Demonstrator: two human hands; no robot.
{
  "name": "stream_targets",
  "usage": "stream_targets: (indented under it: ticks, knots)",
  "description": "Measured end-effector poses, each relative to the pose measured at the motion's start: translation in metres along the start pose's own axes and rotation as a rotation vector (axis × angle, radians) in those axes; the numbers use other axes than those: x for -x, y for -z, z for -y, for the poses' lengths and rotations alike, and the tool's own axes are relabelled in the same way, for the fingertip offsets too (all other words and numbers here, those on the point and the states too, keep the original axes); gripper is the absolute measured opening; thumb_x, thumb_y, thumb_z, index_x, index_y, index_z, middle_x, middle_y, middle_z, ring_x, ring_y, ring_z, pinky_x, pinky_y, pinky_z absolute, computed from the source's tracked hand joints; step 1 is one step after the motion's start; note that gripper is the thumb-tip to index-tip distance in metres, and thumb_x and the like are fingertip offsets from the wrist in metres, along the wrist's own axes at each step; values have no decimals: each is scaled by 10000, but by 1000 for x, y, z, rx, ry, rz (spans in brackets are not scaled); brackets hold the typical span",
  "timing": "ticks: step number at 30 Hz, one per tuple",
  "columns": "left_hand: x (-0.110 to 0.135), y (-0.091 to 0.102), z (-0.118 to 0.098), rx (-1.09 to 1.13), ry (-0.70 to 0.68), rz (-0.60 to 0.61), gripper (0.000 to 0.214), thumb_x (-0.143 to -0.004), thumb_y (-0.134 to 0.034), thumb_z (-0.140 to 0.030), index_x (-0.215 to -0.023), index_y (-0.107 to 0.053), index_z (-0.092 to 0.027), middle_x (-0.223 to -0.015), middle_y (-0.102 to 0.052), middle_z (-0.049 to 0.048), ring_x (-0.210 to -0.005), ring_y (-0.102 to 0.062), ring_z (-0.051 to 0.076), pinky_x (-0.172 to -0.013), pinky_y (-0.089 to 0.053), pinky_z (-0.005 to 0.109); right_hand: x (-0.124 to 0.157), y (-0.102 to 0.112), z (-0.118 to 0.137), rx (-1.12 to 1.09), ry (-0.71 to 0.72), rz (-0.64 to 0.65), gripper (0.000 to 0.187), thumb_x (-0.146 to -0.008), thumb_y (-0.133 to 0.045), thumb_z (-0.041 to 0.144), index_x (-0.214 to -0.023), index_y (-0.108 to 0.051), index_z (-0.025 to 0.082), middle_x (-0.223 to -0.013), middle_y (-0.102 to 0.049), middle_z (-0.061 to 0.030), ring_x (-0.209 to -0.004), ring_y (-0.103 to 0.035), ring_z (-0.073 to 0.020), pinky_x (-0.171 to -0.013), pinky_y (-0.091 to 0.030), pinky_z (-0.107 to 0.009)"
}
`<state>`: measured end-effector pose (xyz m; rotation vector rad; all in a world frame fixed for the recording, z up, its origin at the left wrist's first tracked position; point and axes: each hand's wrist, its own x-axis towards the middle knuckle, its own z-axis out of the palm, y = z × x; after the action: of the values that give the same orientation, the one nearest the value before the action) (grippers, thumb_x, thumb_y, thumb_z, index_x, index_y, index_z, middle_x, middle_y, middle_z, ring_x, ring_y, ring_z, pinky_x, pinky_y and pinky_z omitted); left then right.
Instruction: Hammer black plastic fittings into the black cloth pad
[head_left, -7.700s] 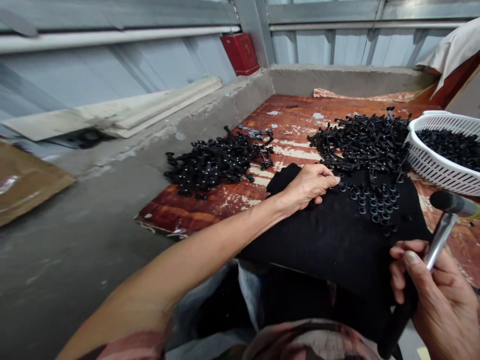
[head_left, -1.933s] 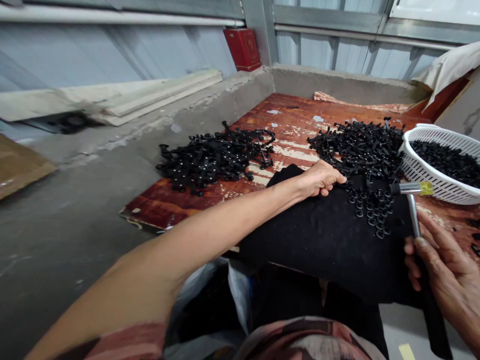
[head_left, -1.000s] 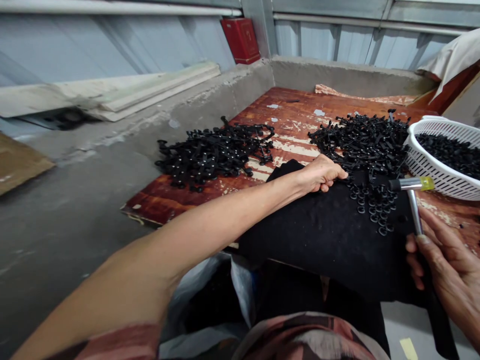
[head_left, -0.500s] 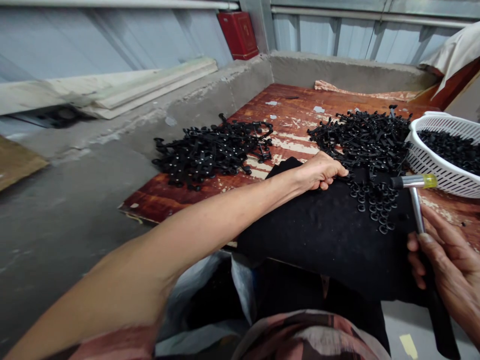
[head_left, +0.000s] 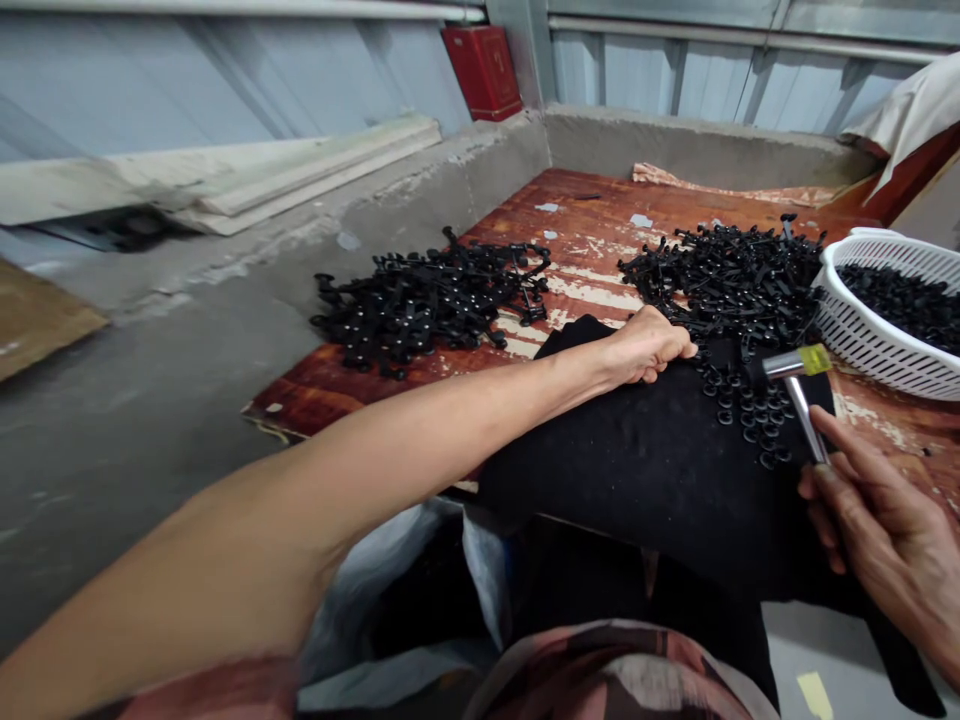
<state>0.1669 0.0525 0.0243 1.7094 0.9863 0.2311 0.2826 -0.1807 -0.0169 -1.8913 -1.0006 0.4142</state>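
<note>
My right hand (head_left: 870, 510) grips a hammer (head_left: 806, 415) with a metal shaft, a yellow face on one end of its head and a dark handle. The hammer head hovers over the right part of a black cloth (head_left: 615, 470). On that cloth lie several small black rings (head_left: 757, 410) in a loose cluster. My left hand (head_left: 651, 345) is closed at the cluster's left edge, fingertips pinched together; whatever they hold is hidden. Just beyond is a heap of black plastic parts (head_left: 735, 275).
A second heap of black parts (head_left: 427, 300) lies on the left of the worn reddish-brown board (head_left: 577, 225). To the right stands a white slotted basket (head_left: 892, 345) filled with small black pieces. A concrete ledge (head_left: 420, 190) carries a red box (head_left: 482, 72) in the corner.
My right hand has moved the hammer a little left, so its head now hangs nearer the rings. My left hand stays in nearly the same place.
</note>
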Motion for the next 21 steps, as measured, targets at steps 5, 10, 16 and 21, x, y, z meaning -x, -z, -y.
stream_targets:
  ticks: [5,10,16,21]
  knots:
    - [2,0,2,9,-77,13,337,-746,-594,-141,-524,-349,-204,-411,-326,-66,-314,-280,44,-344,-164,215,-25,-3,10,347,356,-22,502,-921,-469,320,-1382,-557,141,-764,-688,-67,-537,-608,-178,-508,-527,-309]
    - [4,-1,1,-13,-66,-10,335,-729,-597,-131,-526,-345,-216,-389,-275,-80,-290,-252,47,-341,-152,229,-46,-9,18,511,590,-52,512,-929,-420,217,-1427,-495,126,-1102,-703,-159,-870,-691,-242,-770,-546,-389]
    - [0,-2,5,-25,-75,-39,256,-719,-617,-154,-568,-420,-215,-391,-295,-80,-284,-272,61,-336,-166,233,-51,-9,17,629,606,34,506,-905,-400,187,-1378,-543,81,-674,-632,-54,-479,-566,-189,-439,-439,-300]
    - [4,-1,2,5,-77,-15,303,-715,-604,-110,-541,-379,-212,-382,-263,-84,-291,-255,51,-341,-147,224,-46,-10,21,584,644,-31,538,-940,-389,167,-1478,-408,150,-857,-657,-74,-665,-618,-182,-589,-501,-297]
